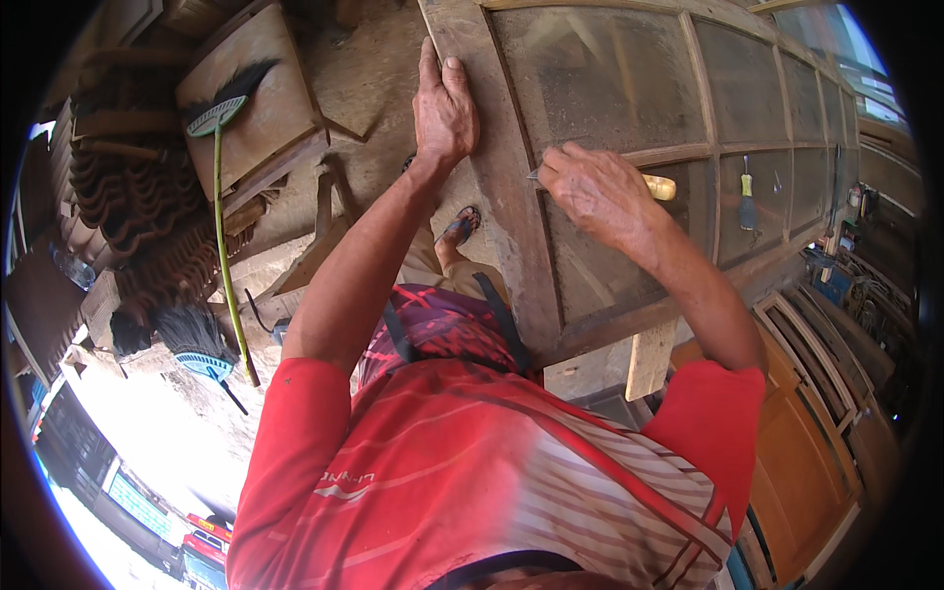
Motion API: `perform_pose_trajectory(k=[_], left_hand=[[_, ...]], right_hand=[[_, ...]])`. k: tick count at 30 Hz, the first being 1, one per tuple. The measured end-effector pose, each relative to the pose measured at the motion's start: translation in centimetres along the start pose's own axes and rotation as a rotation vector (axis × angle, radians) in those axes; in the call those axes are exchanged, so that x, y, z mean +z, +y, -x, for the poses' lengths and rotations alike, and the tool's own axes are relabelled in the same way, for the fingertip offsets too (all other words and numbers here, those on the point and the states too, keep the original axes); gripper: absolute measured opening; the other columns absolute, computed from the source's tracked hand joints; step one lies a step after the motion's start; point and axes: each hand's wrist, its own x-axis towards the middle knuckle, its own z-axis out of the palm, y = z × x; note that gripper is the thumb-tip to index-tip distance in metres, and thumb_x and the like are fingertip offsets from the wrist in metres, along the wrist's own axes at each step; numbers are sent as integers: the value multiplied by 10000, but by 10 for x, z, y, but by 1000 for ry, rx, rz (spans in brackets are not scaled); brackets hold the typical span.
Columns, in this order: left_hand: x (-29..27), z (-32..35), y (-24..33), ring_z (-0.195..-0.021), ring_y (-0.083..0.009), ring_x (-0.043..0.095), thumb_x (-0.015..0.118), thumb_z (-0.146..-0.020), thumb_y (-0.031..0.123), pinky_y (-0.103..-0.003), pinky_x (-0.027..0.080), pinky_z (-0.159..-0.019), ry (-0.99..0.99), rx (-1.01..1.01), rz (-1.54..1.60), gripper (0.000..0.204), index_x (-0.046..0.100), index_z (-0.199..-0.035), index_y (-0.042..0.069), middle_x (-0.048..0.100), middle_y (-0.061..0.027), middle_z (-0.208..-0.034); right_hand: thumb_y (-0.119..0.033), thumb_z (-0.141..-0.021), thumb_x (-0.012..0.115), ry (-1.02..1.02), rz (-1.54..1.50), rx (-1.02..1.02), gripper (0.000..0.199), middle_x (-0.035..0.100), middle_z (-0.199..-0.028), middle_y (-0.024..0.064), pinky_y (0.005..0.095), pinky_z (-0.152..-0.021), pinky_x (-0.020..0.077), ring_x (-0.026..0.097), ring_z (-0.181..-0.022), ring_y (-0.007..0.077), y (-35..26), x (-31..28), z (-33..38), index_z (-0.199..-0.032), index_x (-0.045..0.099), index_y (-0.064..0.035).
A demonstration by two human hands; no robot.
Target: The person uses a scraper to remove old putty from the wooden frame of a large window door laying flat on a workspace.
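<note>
Panes (608, 74), dull and dusty, fill a big wooden frame (511, 231) that stretches from in front of the person off to the right. On one pane lies a flat-ended tool (747, 202) with a yellow-green handle. Around it is a cluttered workshop: a grey floor (379, 49), wavy tiles (138, 202) piled at the left, a green-headed broom (218, 116) resting against a brown board (261, 108), a blue-headed broom (205, 366) lower down, and an orange-brown wooden panel (801, 467) at the lower right. Bright daylight comes in at the lower left, where a red vehicle (205, 539) shows.

The left arm reaches forward, its hand (445, 116) laid on the frame's near-left edge, fingers extended, thumb on the upper face. The right elbow is bent outward; that hand (598, 192) is curled round a knife-like tool, its pointed tip toward the frame's left rail and its yellow handle (661, 187) jutting out behind. Pale lettering runs across the chest of the red shirt (423, 442).
</note>
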Motion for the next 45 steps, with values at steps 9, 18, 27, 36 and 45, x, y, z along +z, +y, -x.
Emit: perform_pose_trajectory(k=[9,18,27,36,45], left_hand=[[2,-2,-6,-1242,-436,622,371,-1101,417,-477,480,-1046,-4,44,-30,621,313,-1584,31,626,-307,-1339],[1,-8,-9,-1181,-365,655,363,-1088,474,-430,485,-1033,4,113,-39,629,476,-1470,-13,673,-243,-1277],[2,-15,-16,-1140,-337,675,395,-1098,424,-418,512,-1004,102,172,-195,568,525,-1427,-21,675,-240,-1261],[9,-9,-8,-1292,-361,596,394,-1098,313,-394,441,-1091,104,106,-46,496,523,-1452,-11,645,-243,-1359],[-17,36,-29,-1088,-292,698,412,-1093,498,-405,558,-942,-59,-150,174,640,518,-1438,-30,686,-236,-1230]], right_hand=[[-75,-962,577,315,-274,287,79,617,-964,126,467,-789,560,660,-944,347,23,-6,32,-996,633,-30],[-57,-948,635,404,-514,306,184,676,-1051,139,451,-824,553,675,-962,370,-16,50,70,-1124,673,-19],[-25,-933,647,534,-538,225,176,697,-1073,146,434,-862,551,669,-1011,352,-23,75,56,-1099,696,5],[-25,-913,644,564,-455,139,194,704,-1086,133,433,-876,557,665,-1023,347,-14,83,54,-1096,705,-9],[-22,-879,645,461,-341,-4,238,703,-1088,124,419,-868,567,664,-1014,336,-5,71,59,-1112,691,-15]])
